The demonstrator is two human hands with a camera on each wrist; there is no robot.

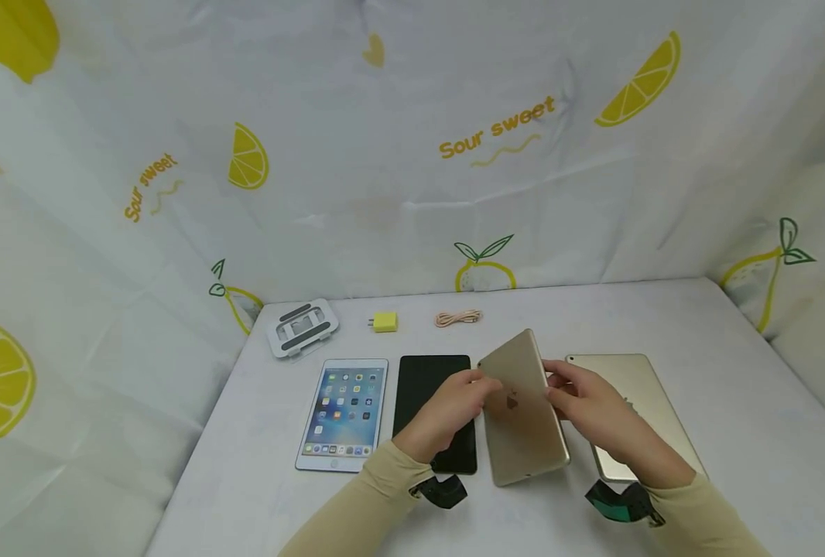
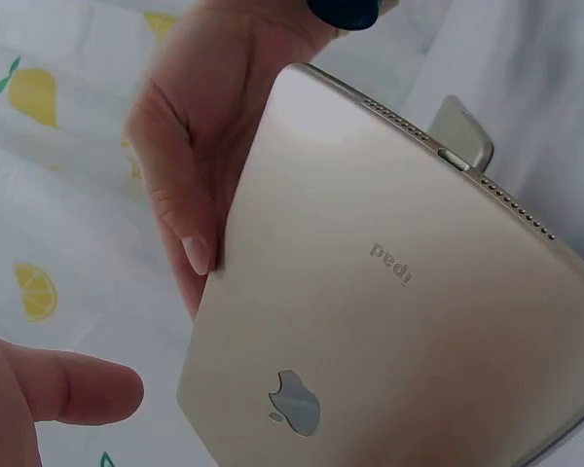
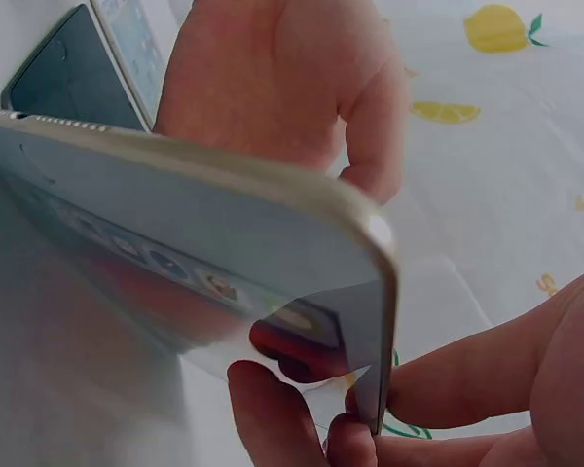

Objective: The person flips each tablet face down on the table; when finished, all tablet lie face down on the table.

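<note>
A gold tablet [image 1: 524,422] stands tilted above the table, its back with the apple logo towards me. My right hand [image 1: 590,406] pinches its right edge between thumb and fingers, as the right wrist view also shows. That view catches the lit screen [image 3: 214,282] on the far side. My left hand [image 1: 457,406] is at the tablet's left part, its thumb stretched out in front of the back. In the left wrist view this thumb [image 2: 78,389] is apart from the tablet; the other left fingers are hidden.
On the white table lie a white tablet [image 1: 346,410] with a lit screen, a dark tablet [image 1: 429,375] and a gold tablet [image 1: 614,371] face down. Behind them are a folded grey stand [image 1: 304,329], a yellow charger plug [image 1: 385,322] and a coiled cable [image 1: 457,318].
</note>
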